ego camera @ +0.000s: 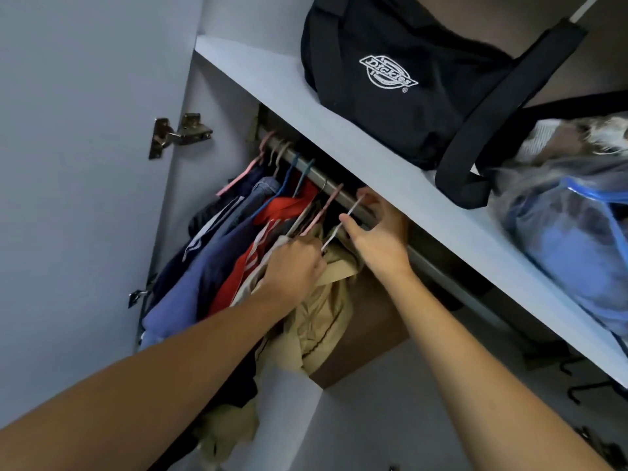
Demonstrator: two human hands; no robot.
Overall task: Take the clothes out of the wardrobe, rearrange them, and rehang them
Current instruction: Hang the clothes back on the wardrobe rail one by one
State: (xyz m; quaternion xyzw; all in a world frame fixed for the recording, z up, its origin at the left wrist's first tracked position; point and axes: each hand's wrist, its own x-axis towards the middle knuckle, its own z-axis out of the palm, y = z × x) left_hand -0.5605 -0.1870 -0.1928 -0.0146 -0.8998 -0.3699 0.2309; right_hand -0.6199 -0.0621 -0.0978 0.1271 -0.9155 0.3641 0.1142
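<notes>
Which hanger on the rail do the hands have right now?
The white hanger, last on the rail's right end, carrying the beige garment. The right hand holds its hook; the left hand grips lower. The pink and blue ones hang untouched.

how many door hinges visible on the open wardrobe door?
2. The upper hinge sits high on the door's inner edge; the lower hinge is further down, partly behind the hanging clothes. Others below may be out of view.
</notes>
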